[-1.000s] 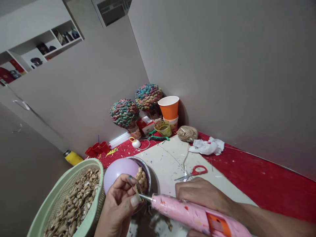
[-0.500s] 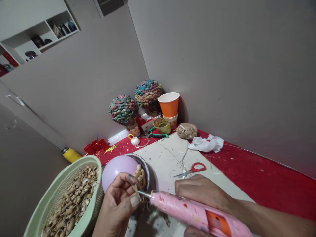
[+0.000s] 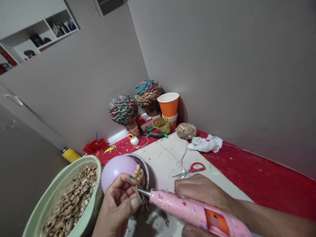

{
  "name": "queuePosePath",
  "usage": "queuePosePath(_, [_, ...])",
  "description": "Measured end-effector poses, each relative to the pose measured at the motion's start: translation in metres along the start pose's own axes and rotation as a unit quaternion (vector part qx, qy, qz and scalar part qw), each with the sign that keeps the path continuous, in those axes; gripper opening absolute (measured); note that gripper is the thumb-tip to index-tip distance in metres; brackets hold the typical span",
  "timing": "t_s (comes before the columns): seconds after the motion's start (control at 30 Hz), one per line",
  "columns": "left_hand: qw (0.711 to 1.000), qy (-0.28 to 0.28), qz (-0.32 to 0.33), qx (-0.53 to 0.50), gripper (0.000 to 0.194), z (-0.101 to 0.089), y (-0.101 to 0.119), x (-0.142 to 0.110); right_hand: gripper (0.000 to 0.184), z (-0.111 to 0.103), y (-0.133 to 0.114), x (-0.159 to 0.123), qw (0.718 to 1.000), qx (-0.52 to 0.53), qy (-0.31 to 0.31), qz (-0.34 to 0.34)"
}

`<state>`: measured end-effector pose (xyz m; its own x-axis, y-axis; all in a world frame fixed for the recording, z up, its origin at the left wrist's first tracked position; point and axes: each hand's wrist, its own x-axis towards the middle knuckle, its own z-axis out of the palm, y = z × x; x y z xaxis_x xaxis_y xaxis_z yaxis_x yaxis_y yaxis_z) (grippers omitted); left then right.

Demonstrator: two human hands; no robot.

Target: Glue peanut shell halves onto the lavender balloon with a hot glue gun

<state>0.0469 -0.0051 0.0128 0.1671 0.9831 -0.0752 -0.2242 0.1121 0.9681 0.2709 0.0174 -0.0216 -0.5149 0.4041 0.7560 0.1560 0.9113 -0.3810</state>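
Reference landmark: the purple balloon (image 3: 116, 169), seated in a round bowl (image 3: 147, 176). The left hand (image 3: 118, 204) is at the balloon's near side and is the nearer of the two hands to it; its grip is narrow, with a peanut shell piece (image 3: 139, 197) pinched between thumb and fingertips. This piece lies toward the wearer and to the right of the balloon's middle, below the shell cluster (image 3: 140, 176) on the balloon's right side. The piece's long axis appears to run roughly up and down in the view, crosswise to the metal nozzle (image 3: 144, 192), though the fingers hide part of it. The right hand (image 3: 204, 191) is farther right of the balloon, its grip closed about the body of a pink glue gun (image 3: 180, 205); the trigger finger is not clearly visible. The gun's long axis slopes from its rear end, low and right, up to the nozzle, which points left toward the pinched piece. The tip is at the edge of the piece; whether it touches cannot be confirmed. The green basket (image 3: 98, 174) of shells is on the balloon's left, and the red-handled scissors (image 3: 197, 167) are well to its right.
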Motion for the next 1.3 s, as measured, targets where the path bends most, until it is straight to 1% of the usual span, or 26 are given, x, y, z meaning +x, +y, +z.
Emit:
queuePosePath(0.17, [1.0,0.004,-0.002,0.0,0.037,0.0,-0.001,0.0,0.046,-0.001,-0.001,-0.001,1.0,-0.009,-0.009,0.005])
queuePosePath(0.37, [1.0,0.008,-0.011,-0.008,0.036,0.003,0.001,-0.002,0.045,-0.001,0.001,-0.002,1.0,-0.017,0.001,0.003])
queuePosePath(0.5, [1.0,0.004,-0.008,-0.009,0.036,0.003,0.001,-0.002,0.045,0.001,0.003,-0.003,1.0,-0.011,0.001,0.01])
queuePosePath(0.6, [1.0,-0.004,0.001,-0.017,0.035,0.005,0.003,-0.002,0.045,0.001,0.003,-0.002,1.0,0.0,0.017,0.021])
queuePosePath(0.8, [0.999,-0.02,0.008,-0.028,0.035,0.005,0.006,0.0,0.044,-0.004,-0.001,0.002,1.0,0.022,0.005,0.021])
queuePosePath(1.0, [1.0,0.0,0.015,-0.021,0.038,0.004,0.005,-0.001,0.046,-0.001,0.002,-0.002,1.0,0.006,0.003,0.012])
queuePosePath(1.3, [0.998,0.039,0.026,-0.038,0.042,0.013,0.011,-0.001,0.046,0.0,0.002,-0.002,1.0,0.004,0.004,0.016])
